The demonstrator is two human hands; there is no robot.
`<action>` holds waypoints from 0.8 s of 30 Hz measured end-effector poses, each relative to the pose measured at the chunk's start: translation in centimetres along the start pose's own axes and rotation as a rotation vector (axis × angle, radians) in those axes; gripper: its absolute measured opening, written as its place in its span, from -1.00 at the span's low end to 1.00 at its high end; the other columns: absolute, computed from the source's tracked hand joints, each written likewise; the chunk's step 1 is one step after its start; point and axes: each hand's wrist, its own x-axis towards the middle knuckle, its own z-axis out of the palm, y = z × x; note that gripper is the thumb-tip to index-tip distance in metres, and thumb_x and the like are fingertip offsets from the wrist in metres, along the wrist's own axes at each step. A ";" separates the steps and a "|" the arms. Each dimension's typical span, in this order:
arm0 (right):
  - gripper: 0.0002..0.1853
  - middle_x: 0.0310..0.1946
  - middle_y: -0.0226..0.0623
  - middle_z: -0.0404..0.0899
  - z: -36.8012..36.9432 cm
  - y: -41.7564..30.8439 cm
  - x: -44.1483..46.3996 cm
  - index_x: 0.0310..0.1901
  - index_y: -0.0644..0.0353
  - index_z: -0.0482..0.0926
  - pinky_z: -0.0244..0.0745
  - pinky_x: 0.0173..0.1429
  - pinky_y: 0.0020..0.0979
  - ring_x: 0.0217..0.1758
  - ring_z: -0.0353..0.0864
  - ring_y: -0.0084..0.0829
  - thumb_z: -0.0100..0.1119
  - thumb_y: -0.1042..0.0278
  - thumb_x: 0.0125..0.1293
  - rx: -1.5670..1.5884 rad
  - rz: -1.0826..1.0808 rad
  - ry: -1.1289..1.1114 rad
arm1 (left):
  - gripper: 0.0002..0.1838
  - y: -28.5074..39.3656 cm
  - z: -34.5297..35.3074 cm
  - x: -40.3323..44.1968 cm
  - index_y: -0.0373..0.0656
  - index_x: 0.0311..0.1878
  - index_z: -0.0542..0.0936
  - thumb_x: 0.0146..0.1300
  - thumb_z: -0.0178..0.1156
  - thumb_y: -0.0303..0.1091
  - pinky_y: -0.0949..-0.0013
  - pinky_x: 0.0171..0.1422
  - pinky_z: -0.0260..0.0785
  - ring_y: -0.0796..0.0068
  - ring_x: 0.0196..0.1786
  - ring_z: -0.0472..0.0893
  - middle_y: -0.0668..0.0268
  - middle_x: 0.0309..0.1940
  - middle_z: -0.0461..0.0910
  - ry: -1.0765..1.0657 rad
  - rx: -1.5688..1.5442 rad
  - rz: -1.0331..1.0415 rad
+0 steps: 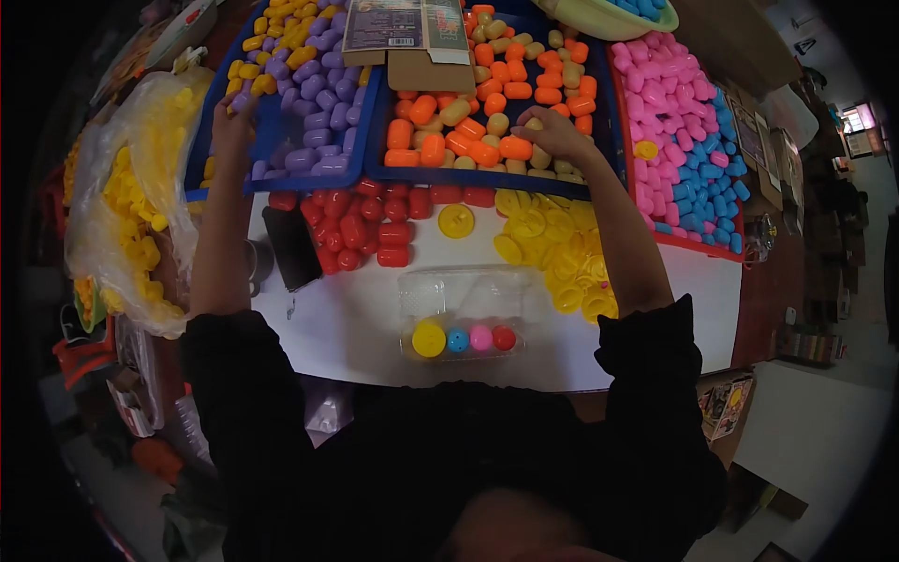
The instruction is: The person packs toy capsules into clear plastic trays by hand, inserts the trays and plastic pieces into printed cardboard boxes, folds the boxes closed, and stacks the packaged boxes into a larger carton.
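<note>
My left hand reaches into the left blue tray, its fingers closed beside purple plastic capsules and yellow ones. What those fingers hold, if anything, I cannot make out. Over the middle blue tray, my right hand pinches a tan capsule among orange capsules. Between my forearms on the white table lies a clear plastic blister tray. Its front row holds a yellow round piece, a blue piece, a pink piece and a red piece.
Red capsules, a dark box and yellow discs lie on the white table. A red tray of pink and blue capsules stands right. Cardboard overlaps the blue trays. A plastic bag of yellow pieces sits left.
</note>
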 end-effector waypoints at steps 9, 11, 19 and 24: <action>-0.60 -0.04 -0.16 0.50 2.1 -3.8 -0.6 -0.16 0.07 0.59 0.48 -0.03 -0.20 0.01 0.53 -0.18 0.32 0.06 -0.01 -0.859 -0.131 -0.008 | -0.60 8.7 -1.4 -14.2 -0.12 0.12 0.36 0.25 0.13 -0.24 0.60 -0.27 0.42 0.52 -0.27 0.52 0.24 -0.12 0.51 -0.440 -1.101 -0.342; -0.58 -0.08 -0.16 0.53 1.6 -6.0 -2.6 -0.13 0.10 0.59 0.48 -0.05 -0.21 -0.03 0.55 -0.22 0.30 0.05 -0.01 -0.856 -0.154 0.003 | -0.59 10.3 0.4 -18.1 -0.12 0.13 0.36 0.23 0.16 -0.29 0.57 -0.26 0.44 0.50 -0.24 0.54 0.23 -0.10 0.51 -0.557 -0.969 -0.398; -0.60 -0.21 -0.18 0.57 5.0 -6.6 -20.9 -0.09 0.19 0.54 0.46 -0.07 -0.34 -0.16 0.58 -0.24 0.31 0.17 0.06 0.006 -0.473 0.122 | -0.61 14.4 5.2 -29.6 -0.10 -0.07 0.50 0.01 0.35 -0.29 0.37 -0.12 0.43 0.38 -0.14 0.56 0.28 -0.15 0.51 -0.963 0.085 0.285; -0.53 -0.06 -0.14 0.51 11.2 -4.5 -24.2 0.02 0.22 0.43 0.39 0.08 -0.37 0.03 0.52 -0.26 0.28 0.22 0.10 -0.067 -0.246 -0.125 | -0.65 13.2 7.1 -31.1 -0.11 -0.15 0.53 0.01 0.34 -0.20 0.32 -0.10 0.40 0.32 -0.15 0.51 0.24 -0.17 0.48 -1.161 0.589 0.629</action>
